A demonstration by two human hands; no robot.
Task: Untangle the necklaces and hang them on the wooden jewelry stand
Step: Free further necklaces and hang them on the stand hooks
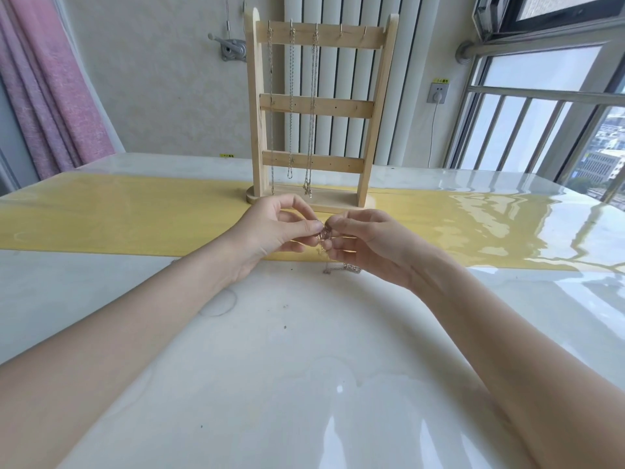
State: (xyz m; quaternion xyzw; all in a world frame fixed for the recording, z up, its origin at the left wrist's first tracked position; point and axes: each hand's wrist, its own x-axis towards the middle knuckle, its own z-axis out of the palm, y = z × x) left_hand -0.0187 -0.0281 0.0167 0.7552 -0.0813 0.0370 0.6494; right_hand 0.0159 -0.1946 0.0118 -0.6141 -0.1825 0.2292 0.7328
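A wooden jewelry stand [318, 110] with three crossbars stands upright on the yellow strip of the table. Three silver necklaces [291, 103] hang from the left hooks of its top bar; the two right hooks are bare. Just in front of the stand's base, my left hand [270, 231] and my right hand [365, 245] meet above the table. Both pinch a small tangle of thin chain [325, 233] between thumb and fingertips. A loose length of the same chain [341, 268] trails down onto the table under my right hand.
The glossy white table [270, 350] has a yellow band [118, 221] running across it. Behind the stand are a white radiator and wall. A pink curtain [50, 89] hangs at the left, and windows with railings [541, 113] are at the right.
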